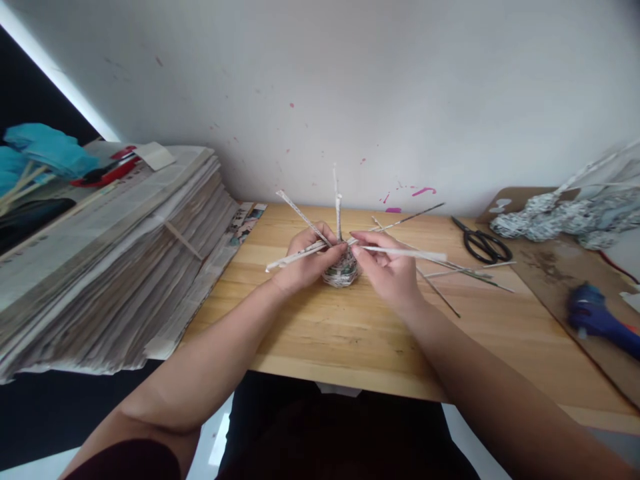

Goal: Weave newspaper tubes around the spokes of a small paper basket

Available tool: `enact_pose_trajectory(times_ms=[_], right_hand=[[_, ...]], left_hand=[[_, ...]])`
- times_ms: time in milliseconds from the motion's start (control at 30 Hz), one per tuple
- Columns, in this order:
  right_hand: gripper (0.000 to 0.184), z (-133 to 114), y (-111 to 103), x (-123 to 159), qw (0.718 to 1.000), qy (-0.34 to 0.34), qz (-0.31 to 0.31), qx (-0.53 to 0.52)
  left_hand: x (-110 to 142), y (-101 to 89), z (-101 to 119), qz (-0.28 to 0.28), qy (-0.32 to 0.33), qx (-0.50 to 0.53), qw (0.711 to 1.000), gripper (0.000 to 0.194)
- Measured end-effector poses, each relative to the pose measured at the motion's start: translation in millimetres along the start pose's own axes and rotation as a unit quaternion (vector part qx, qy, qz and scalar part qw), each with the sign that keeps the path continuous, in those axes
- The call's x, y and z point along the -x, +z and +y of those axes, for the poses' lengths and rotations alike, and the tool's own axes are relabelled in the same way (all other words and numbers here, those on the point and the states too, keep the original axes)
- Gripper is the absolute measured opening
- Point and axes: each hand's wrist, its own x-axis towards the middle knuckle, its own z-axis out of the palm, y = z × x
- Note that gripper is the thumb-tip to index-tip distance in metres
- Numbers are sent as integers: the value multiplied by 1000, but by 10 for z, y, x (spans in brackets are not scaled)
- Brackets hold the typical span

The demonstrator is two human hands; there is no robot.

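A small woven piece (341,272) made of rolled newspaper tubes stands on the wooden table (350,333), with thin paper tubes sticking up and out from it. My left hand (305,260) is closed around its left side and the tubes there. My right hand (387,270) pinches one white paper tube (410,253) that points to the right, fingertips touching the woven piece.
A tall stack of newspapers (110,253) fills the left. Loose paper tubes (465,270) lie to the right, with black scissors (483,243) behind them. A brown board (565,280) carries a blue glue gun (600,320) and woven paper pieces (565,217). A white wall rises behind.
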Motion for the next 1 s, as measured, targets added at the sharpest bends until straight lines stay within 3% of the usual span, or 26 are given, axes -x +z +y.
enact_pose_trajectory(times_ms=[133, 333, 467, 533, 633, 767, 867, 1000], right_hand=[[15, 28, -20, -6, 996, -47, -13, 77], [19, -21, -144, -86, 978, -138, -71, 136], [19, -59, -182, -127, 961, -198, -67, 179], [19, -56, -186, -134, 954, -224, -54, 191], [19, -39, -188, -138, 947, -242, -46, 208], [21, -19, -193, -141, 940, -261, -49, 216], [21, -10, -193, -139, 936, -265, -45, 229], [19, 2, -190, -133, 934, -264, -42, 237]], left_hand=[[-36, -65, 64, -43, -18, 58, 997, 39], [-84, -213, 182, -85, -32, 32, 995, 45], [-100, -256, 193, -118, -36, 25, 992, 53], [-108, -266, 185, -115, -53, 42, 991, 59], [-130, -297, 169, -66, -94, 49, 992, 75], [-171, -395, 169, -10, -175, -57, 983, 91], [-187, -462, 215, -35, -221, -101, 969, 94], [-179, -473, 302, -88, -221, 40, 970, 87]])
